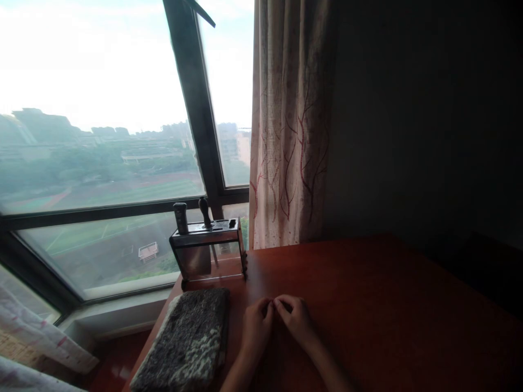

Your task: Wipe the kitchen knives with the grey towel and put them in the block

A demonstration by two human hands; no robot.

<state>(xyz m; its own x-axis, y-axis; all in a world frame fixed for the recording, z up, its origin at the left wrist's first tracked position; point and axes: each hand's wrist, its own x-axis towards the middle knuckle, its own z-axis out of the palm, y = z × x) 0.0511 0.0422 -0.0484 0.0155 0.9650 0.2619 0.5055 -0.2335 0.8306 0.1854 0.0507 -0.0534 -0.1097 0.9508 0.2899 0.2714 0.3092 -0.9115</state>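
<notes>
My left hand (258,322) rests on the reddish-brown table (368,310), fingers curled in and thumb bent towards the index finger. My right hand (296,320) lies beside it in a like pose. Their fingertips meet or nearly meet between them, and no object shows in either hand. Left of my left hand, close by, lies a folded dark grey fuzzy cloth (183,340) with pale patches. Behind that, near the table's far left edge, stands a knife block (210,256) with clear sides. Two dark handles stick up from its top, and a broad blade shows inside.
A large window (102,169) with dark frames fills the left side. A patterned curtain (286,136) hangs behind the table, and another curtain (41,332) is at lower left. The table's left edge runs beside the cloth. Deep shadow covers the wall at right.
</notes>
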